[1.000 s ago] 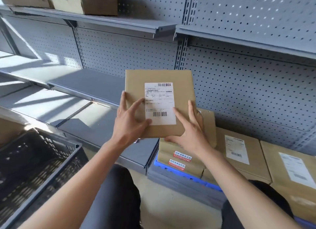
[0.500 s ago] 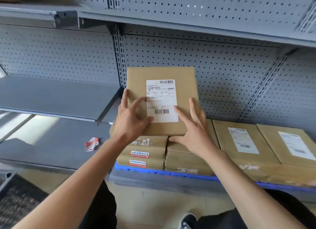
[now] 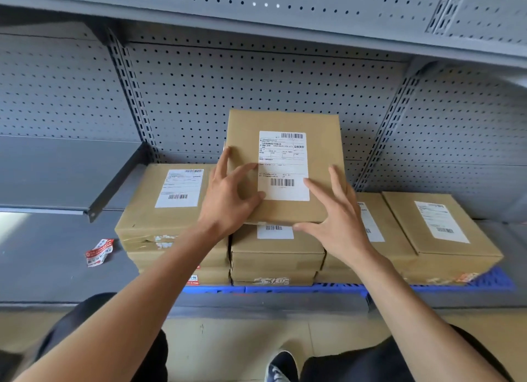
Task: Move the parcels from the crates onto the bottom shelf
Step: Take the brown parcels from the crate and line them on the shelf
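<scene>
My left hand and right hand hold the parcel by its near corners, fingers spread flat on top, thumbs at the edges — above the middle stack on the bottom shelf. Open shelf lies left, past the left stack; the right stacks sit close alongside.

Both hands, left and right, reach forward, fingers spread.

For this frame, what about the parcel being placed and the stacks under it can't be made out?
Head view only:
- Whether the held parcel already rests on the middle stack: its lower edge and both hands cover the contact.
- The left hand's and right hand's fingers under the parcel: hidden by it.
- Label text: too small.
- The crates: out of frame.
</scene>
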### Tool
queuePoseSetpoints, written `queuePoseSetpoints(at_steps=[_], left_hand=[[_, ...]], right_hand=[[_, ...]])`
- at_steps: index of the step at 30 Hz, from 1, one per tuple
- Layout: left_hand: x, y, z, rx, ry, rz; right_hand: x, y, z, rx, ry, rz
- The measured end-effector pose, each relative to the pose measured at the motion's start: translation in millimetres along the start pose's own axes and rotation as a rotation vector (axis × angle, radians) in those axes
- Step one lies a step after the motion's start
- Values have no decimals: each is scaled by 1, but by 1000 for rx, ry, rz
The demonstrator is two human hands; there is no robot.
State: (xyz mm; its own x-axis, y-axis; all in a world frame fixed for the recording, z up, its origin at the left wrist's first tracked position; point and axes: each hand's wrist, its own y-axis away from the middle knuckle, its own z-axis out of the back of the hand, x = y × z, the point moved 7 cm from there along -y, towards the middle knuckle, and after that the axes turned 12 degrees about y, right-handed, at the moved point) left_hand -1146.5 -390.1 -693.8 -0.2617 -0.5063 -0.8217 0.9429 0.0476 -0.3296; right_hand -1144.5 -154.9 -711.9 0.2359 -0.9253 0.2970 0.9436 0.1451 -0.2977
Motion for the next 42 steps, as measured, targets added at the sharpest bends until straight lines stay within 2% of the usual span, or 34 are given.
queuePoseSetpoints(at_steps=[13, 22, 27, 30, 42], left_hand=[[48, -1, -64, 119, -147, 33], [69, 0, -63, 125, -423, 0], [99, 5, -56, 152, -558, 169], [110, 10, -54, 162, -625, 151], [108, 17, -47, 102, -599, 73]], right_hand=[[-55, 2, -48, 159, -78, -64], [-72, -2, -86, 292, -116, -123], [-74, -5, -94, 382, -109, -131], [-67, -8, -94, 421, -119, -117], [-59, -14, -106, 424, -86, -54]])
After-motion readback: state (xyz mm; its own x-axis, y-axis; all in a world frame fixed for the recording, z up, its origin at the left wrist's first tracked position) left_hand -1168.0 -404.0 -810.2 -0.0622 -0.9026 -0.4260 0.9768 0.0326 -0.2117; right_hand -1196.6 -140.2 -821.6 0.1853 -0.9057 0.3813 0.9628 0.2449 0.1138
